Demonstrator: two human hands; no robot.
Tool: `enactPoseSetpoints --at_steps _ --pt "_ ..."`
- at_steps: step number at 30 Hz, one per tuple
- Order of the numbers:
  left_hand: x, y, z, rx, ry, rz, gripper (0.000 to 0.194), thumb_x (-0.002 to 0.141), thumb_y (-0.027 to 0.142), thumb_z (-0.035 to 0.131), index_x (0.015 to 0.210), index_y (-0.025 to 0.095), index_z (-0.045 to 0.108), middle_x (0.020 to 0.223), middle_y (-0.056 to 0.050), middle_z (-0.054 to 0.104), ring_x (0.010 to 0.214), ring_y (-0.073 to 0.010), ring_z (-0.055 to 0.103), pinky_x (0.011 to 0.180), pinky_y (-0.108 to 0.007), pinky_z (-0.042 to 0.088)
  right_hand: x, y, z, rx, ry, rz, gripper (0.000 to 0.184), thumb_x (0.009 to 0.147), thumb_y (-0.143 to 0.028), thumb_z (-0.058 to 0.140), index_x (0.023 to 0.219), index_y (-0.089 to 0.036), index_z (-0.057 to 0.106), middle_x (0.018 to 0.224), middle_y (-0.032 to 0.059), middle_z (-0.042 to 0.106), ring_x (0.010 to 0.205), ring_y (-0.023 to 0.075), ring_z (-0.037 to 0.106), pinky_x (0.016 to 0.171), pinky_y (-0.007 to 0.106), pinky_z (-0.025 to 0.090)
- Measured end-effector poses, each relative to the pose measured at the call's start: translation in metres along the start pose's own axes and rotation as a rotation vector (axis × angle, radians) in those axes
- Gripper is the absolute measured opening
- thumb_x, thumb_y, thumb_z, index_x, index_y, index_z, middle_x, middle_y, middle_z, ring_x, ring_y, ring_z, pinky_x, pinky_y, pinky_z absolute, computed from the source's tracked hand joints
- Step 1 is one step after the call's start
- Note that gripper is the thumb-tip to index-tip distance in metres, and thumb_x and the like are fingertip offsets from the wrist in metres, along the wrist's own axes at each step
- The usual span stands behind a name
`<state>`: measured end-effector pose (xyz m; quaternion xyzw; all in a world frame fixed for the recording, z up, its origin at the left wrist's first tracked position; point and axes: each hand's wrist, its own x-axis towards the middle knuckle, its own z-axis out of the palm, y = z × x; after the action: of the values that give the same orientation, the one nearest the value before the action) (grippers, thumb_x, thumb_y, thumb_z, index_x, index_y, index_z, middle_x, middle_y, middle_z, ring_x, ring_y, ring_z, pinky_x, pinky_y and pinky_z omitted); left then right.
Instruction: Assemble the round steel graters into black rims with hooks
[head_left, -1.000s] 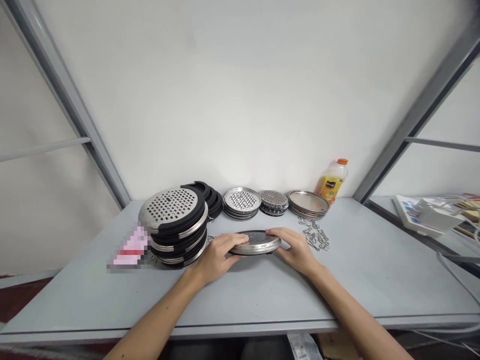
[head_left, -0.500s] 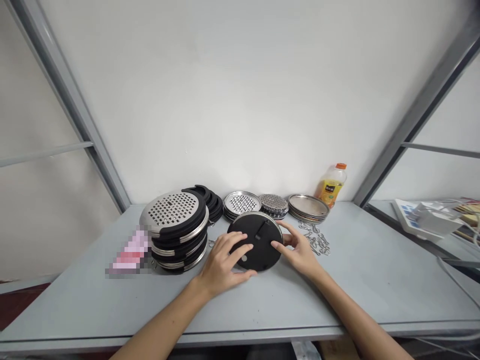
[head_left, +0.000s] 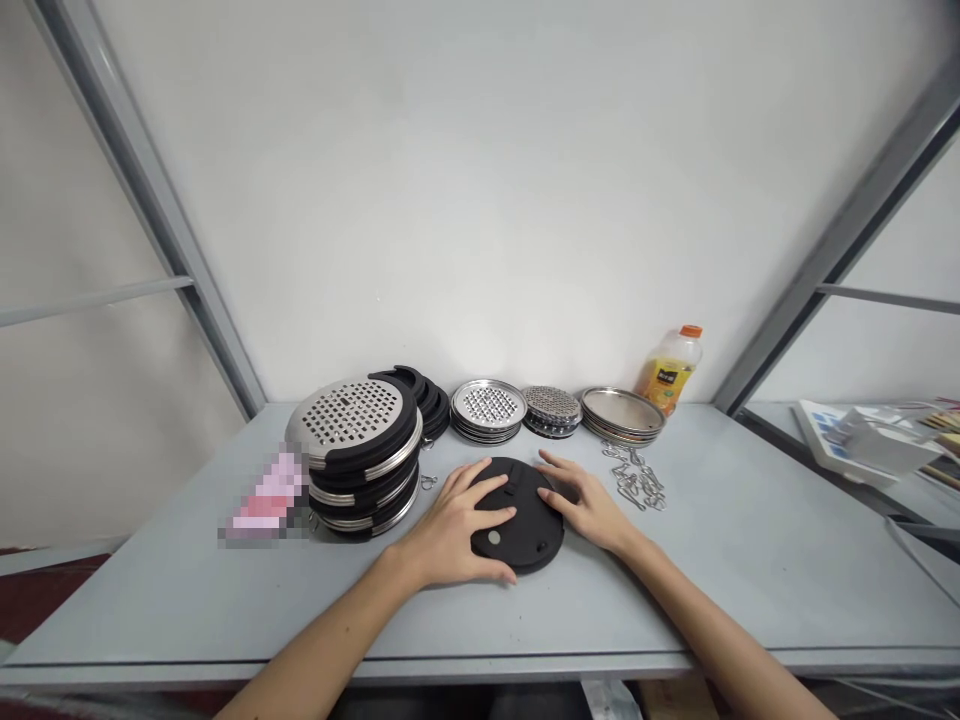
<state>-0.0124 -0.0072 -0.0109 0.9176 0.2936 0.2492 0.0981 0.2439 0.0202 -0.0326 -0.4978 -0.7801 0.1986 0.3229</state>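
A round black disc (head_left: 525,515) with a slot, a small silver dot and a dark knob rests before me, its near edge close to the tabletop. Over its left part my left hand (head_left: 465,520) lies with fingers spread, the thumb at the front edge. My right hand (head_left: 585,500) is at the upper right rim, with its thumb on the black face and the fingers curved along the edge. A tall stack of round graters (head_left: 349,420), silver with black rims, stands left of my hands. Metal clips (head_left: 637,480) lie beyond my right hand.
Along the wall are black rings (head_left: 427,405), perforated grater plates (head_left: 489,405), finer grater plates (head_left: 553,405) and plain metal trays (head_left: 622,410). A drink bottle (head_left: 670,372) with an orange cap stands behind. White boxes (head_left: 877,440) lie past the right post.
The disc has gone from tilted, with its metal rim showing at the back, to flatter and nearer me. My left hand spreads over it; my right hand stays at its edge.
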Motion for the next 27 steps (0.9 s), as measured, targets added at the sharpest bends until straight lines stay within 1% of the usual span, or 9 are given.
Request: enactPoseSetpoints --at_steps 5,8,10,12,14,17,20,23,27 --pt "-0.003 -0.002 -0.011 -0.039 -0.130 -0.003 0.040 0.084 0.028 0.065 0.123 0.032 0.061 0.152 -0.002 0.030 0.143 -0.0316 0.013 0.114 -0.056 0.017 -0.001 0.002 -0.001 -0.086 0.009 0.019 0.035 0.084 -0.040 0.055 0.105 -0.018 0.071 0.137 0.0131 0.051 0.124 0.0313 0.049 0.104 0.046 0.038" --pt "-0.005 -0.005 -0.014 -0.065 -0.135 -0.002 0.048 0.084 0.007 0.052 0.123 0.033 0.060 0.144 0.001 0.045 0.141 -0.0245 0.025 0.116 -0.051 0.018 -0.002 -0.003 -0.001 -0.120 0.091 0.075 0.035 0.087 -0.043 0.050 0.077 -0.020 0.074 0.115 0.0109 0.066 0.102 0.0279 0.062 0.093 0.043 0.046" --pt "-0.006 -0.007 -0.013 -0.063 -0.094 -0.031 0.049 0.080 0.008 0.054 0.124 0.030 0.060 0.138 -0.001 0.052 0.137 -0.0239 0.033 0.116 -0.048 0.021 -0.001 -0.004 0.000 -0.150 0.164 0.115 0.041 0.088 -0.044 0.048 0.062 -0.020 0.069 0.103 0.0097 0.069 0.092 0.0265 0.065 0.087 0.043 0.049" --pt "-0.006 -0.008 -0.009 -0.036 -0.035 -0.102 0.049 0.080 0.018 0.059 0.128 0.025 0.056 0.141 -0.005 0.048 0.137 -0.0259 0.033 0.115 -0.048 0.024 -0.001 -0.002 0.002 -0.166 0.233 0.109 0.036 0.087 -0.043 0.049 0.070 -0.020 0.070 0.104 0.0098 0.069 0.095 0.0274 0.064 0.089 0.044 0.048" --pt "-0.006 -0.008 -0.005 0.004 -0.019 -0.184 0.052 0.085 0.033 0.059 0.135 0.022 0.049 0.147 -0.008 0.039 0.140 -0.0282 0.026 0.115 -0.049 0.025 -0.001 0.001 0.004 -0.148 0.237 0.042 0.032 0.086 -0.041 0.052 0.101 -0.019 0.069 0.120 0.0114 0.064 0.110 0.0289 0.059 0.096 0.045 0.045" --pt "-0.006 -0.009 0.001 0.044 -0.090 -0.221 0.059 0.091 0.048 0.050 0.143 0.021 0.038 0.153 -0.009 0.028 0.143 -0.0287 0.016 0.116 -0.051 0.020 -0.001 0.004 0.006 -0.084 0.088 -0.091 0.049 0.087 -0.038 0.052 0.132 -0.018 0.052 0.136 0.0124 0.053 0.126 0.0274 0.049 0.106 0.045 0.039" --pt "-0.007 -0.011 0.003 0.053 -0.138 -0.191 0.051 0.098 0.041 0.036 0.146 0.024 0.030 0.156 -0.005 0.019 0.145 -0.0245 0.006 0.117 -0.049 0.014 -0.001 0.003 0.005 -0.061 -0.010 -0.129 0.045 0.089 -0.036 0.051 0.130 -0.017 0.054 0.132 0.0124 0.057 0.124 0.0269 0.050 0.107 0.045 0.038" --pt "-0.007 -0.011 0.003 0.037 -0.149 -0.203 0.046 0.101 0.031 0.026 0.147 0.026 0.027 0.157 -0.002 0.015 0.145 -0.0209 0.004 0.118 -0.046 0.012 -0.001 0.000 0.003 -0.080 0.015 -0.119 0.041 0.088 -0.037 0.053 0.122 -0.017 0.062 0.125 0.0132 0.061 0.118 0.0277 0.055 0.104 0.045 0.041" --pt "-0.007 -0.012 0.003 0.052 -0.156 -0.234 0.055 0.098 0.045 0.033 0.148 0.024 0.023 0.157 -0.006 0.015 0.145 -0.0221 0.007 0.118 -0.046 0.012 -0.002 -0.002 0.002 -0.092 0.029 -0.110 0.036 0.086 -0.038 0.055 0.114 -0.019 0.067 0.124 0.0131 0.061 0.115 0.0276 0.056 0.101 0.044 0.043"
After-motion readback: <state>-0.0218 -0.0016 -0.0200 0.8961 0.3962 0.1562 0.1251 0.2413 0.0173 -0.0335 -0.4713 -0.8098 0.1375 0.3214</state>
